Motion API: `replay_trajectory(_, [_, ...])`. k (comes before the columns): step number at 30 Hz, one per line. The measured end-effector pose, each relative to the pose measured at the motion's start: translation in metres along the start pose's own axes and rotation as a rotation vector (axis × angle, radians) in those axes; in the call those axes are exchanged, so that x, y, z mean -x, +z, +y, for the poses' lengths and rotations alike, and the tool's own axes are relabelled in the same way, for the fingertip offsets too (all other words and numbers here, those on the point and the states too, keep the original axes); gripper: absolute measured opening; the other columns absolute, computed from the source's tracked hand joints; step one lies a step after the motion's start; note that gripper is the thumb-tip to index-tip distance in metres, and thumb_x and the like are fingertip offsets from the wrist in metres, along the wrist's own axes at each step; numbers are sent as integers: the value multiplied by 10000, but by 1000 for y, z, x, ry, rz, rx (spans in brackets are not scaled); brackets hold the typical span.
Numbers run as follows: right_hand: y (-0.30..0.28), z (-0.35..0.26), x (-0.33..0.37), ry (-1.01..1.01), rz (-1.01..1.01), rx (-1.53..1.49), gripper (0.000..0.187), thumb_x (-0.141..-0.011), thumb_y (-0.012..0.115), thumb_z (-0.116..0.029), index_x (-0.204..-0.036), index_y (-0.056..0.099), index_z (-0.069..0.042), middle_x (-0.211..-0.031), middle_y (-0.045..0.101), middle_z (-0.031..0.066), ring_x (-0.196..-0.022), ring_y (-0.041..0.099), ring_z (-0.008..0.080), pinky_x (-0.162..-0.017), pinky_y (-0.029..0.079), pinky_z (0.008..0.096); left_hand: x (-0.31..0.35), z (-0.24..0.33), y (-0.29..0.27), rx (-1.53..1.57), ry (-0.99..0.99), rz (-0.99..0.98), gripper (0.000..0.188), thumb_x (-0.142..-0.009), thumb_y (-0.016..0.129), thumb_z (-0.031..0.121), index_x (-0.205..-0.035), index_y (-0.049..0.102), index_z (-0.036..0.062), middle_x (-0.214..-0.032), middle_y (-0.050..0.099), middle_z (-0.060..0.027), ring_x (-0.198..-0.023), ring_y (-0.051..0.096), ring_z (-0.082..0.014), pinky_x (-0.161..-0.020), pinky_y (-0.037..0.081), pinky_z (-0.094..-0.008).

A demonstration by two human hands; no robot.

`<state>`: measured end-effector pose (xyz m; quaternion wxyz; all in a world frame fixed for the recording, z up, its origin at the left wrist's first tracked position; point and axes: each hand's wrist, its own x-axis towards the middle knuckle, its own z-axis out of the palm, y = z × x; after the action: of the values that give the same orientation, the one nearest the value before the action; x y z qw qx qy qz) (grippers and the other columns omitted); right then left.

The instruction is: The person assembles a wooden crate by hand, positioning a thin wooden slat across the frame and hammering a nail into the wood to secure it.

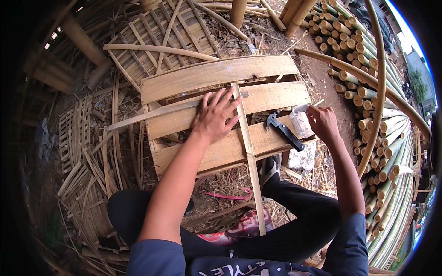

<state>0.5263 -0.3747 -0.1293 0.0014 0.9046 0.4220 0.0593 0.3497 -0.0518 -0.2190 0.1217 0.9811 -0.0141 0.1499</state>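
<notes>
My left hand (pixel 213 118) lies with its fingers spread over the spot where two bamboo strips cross. One strip (pixel 249 149) runs lengthwise toward my lap; the other strip (pixel 152 113) reaches out to the left. Both rest on a low bench of wooden planks (pixel 198 158). My right hand (pixel 324 123) is closed at the rim of a clear plastic container (pixel 300 120) on the bench's right end; whatever its fingertips pinch is too small to make out. Between my hands lies a claw hammer (pixel 285 131) with a black grip, its head pointing away from me.
A slatted bamboo panel (pixel 165 34) lies beyond the bench. Cut bamboo poles (pixel 363 96) are stacked high on the right, with bent poles (pixel 380 83) in front. Loose strips (pixel 87 184) litter the left side. A white block (pixel 302 156) sits beside my foot.
</notes>
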Motion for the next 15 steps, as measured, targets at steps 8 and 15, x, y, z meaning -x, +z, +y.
replay_trajectory(8, [-5, 18, 19, 19, 28, 8, 73, -828, 637, -85, -871, 578, -87, -722, 653, 120, -743, 659, 322, -758, 449, 456, -11, 16, 12, 72, 36, 78, 558, -999, 487, 450, -1518, 415, 255, -1621, 308, -97, -1486, 292, -294, -1224, 161, -544])
replay_trajectory(15, [-8, 7, 10, 23, 53, 26, 111, -846, 688, -85, -917, 606, -66, -822, 672, 176, -799, 647, 389, -758, 493, 498, -1, 6, 11, 95, 14, 89, 567, -990, 513, 442, -1514, 427, 243, -1607, 331, -119, -1484, 292, -296, -1228, 133, -534])
